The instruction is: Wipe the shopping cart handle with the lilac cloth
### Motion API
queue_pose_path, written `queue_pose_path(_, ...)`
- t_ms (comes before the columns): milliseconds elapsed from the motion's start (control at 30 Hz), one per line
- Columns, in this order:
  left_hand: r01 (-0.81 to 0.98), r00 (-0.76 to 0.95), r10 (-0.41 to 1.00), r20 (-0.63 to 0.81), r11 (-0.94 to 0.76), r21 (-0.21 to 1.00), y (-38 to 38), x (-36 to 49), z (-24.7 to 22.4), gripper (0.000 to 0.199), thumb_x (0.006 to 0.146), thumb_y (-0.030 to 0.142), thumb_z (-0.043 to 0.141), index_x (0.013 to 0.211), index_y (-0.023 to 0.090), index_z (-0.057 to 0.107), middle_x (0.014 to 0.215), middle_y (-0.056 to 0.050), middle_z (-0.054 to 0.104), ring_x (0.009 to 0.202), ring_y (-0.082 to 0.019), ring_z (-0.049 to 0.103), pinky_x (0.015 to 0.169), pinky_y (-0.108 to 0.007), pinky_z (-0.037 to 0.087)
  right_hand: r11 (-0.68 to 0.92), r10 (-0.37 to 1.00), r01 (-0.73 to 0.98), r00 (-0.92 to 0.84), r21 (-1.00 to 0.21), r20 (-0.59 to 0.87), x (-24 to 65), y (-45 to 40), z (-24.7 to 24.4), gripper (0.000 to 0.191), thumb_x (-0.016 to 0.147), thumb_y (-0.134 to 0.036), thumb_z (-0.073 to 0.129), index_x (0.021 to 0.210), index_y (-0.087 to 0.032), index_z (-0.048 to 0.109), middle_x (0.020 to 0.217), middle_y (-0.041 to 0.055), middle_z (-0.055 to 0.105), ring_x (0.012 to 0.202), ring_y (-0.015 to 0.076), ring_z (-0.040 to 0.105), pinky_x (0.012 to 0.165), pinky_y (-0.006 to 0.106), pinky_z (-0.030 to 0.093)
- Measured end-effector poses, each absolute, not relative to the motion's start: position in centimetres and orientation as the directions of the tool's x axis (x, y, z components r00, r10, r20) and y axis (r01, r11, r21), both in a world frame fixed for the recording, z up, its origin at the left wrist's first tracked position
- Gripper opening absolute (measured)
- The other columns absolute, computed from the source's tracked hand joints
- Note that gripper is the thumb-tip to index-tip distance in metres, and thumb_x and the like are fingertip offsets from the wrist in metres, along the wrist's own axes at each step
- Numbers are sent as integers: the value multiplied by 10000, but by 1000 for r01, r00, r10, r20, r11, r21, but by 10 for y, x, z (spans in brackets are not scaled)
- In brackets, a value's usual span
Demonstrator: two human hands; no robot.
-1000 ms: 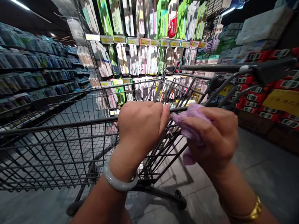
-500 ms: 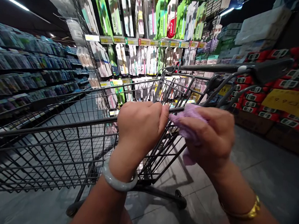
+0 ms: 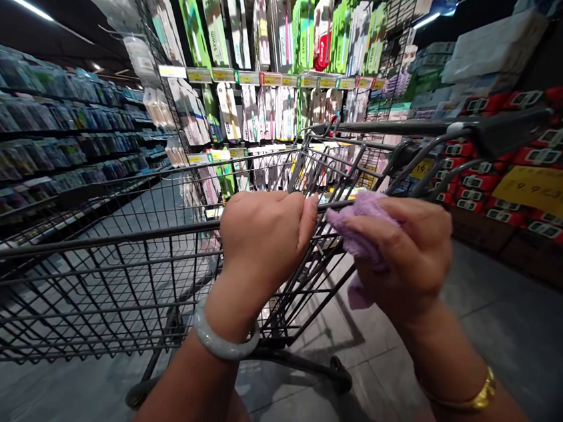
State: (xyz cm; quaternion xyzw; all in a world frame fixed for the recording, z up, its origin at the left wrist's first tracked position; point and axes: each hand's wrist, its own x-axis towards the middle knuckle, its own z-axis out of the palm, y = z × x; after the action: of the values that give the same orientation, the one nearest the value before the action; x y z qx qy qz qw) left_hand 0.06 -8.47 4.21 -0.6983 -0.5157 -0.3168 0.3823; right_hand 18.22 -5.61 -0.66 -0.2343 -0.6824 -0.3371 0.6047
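Note:
A dark wire shopping cart (image 3: 122, 240) stands sideways in front of me, its handle (image 3: 395, 126) toward the right. My left hand (image 3: 266, 236), with a pale bangle (image 3: 222, 342) on the wrist, is wrapped round the top rim of the basket. Bunched in the fingers of my right hand (image 3: 407, 258) is a purple cloth (image 3: 367, 230), pressed around the same rim close to the handle end. One corner of the cloth hangs below the palm. A gold bracelet (image 3: 468, 395) circles my right wrist.
Behind the cart rises a rack of packaged toothbrushes (image 3: 280, 29). Long shelves of packets (image 3: 43, 132) line the aisle at left. Stacked red packs (image 3: 553, 159) with a yellow price sign (image 3: 548, 192) stand at right. A cart wheel (image 3: 339, 375) rests on the tiled floor.
My right hand and the purple cloth have slid slightly right along the rim, away from my left hand. My left hand and the cart have stayed in place.

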Motion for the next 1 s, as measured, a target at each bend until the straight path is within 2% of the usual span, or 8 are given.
queue_pose_path(133, 962, 270, 480, 835, -175, -211, -84, 0, 42, 513, 1035, 418, 329, 626, 221, 566, 577, -12, 585, 532, -175, 456, 582, -349, 121, 650, -52, 758, -28, 55, 998, 198, -57, 3, 325, 756, -187, 745, 1068, -255, 684, 1098, 73, 670, 1049, 239, 631, 927, 427, 502)
queue_pose_path(233, 962, 268, 480, 835, -175, -208, -84, -1, 42, 520, 1034, 424, 322, 613, 220, 548, 572, -11, 571, 527, -175, 434, 581, -346, 118, 652, -25, 758, 4, 13, 1000, 197, -57, 3, 274, 768, -199, 728, 1036, -242, 688, 1083, 77, 670, 1037, 243, 630, 918, 435, 498)
queue_pose_path(300, 964, 264, 480, 837, -172, -205, -83, 0, 42, 519, 1035, 422, 318, 612, 222, 543, 573, -10, 569, 534, -180, 434, 581, -344, 119, 662, -25, 748, -29, 38, 999, 192, -57, -1, 297, 761, -224, 747, 1048, -264, 681, 1084, 57, 676, 1026, 231, 637, 900, 425, 500)
queue_pose_path(467, 965, 259, 488, 833, -160, -207, -83, 0, 43, 509, 1034, 422, 318, 625, 225, 548, 587, -11, 580, 542, -184, 433, 582, -345, 123, 628, -110, 747, -191, 217, 975, 186, -55, -5, 370, 749, -222, 765, 1093, -319, 671, 1087, 19, 691, 1028, 218, 655, 881, 405, 503)
queue_pose_path(700, 964, 264, 482, 835, -162, -212, -83, 0, 42, 511, 1032, 418, 322, 612, 224, 538, 565, -7, 553, 532, -181, 415, 581, -344, 118, 678, -2, 735, 14, -9, 1000, 196, -57, 3, 290, 758, -230, 747, 1040, -260, 682, 1077, 58, 673, 1031, 230, 630, 914, 435, 500)
queue_pose_path(767, 964, 264, 482, 835, -160, -212, -82, 0, 42, 509, 1031, 420, 322, 615, 226, 543, 570, -7, 559, 532, -182, 418, 581, -345, 120, 681, 6, 732, -38, 24, 999, 189, -60, 1, 302, 767, -232, 741, 1059, -274, 674, 1090, 47, 677, 1034, 226, 637, 906, 429, 501)
queue_pose_path(900, 964, 264, 482, 835, -161, -212, -83, 0, 42, 506, 1032, 420, 327, 624, 224, 554, 581, -10, 577, 536, -182, 435, 583, -346, 125, 638, -79, 745, -188, 195, 979, 180, -61, -4, 376, 747, -189, 753, 1091, -311, 663, 1096, 20, 690, 1026, 220, 649, 880, 414, 502)
queue_pose_path(1000, 962, 270, 476, 837, -169, -214, -84, 0, 42, 504, 1033, 409, 332, 622, 221, 556, 573, -12, 572, 538, -181, 439, 585, -347, 120, 645, -62, 753, -117, 129, 991, 188, -58, -1, 365, 744, -201, 763, 1088, -280, 673, 1117, 49, 678, 1037, 230, 638, 900, 427, 510)
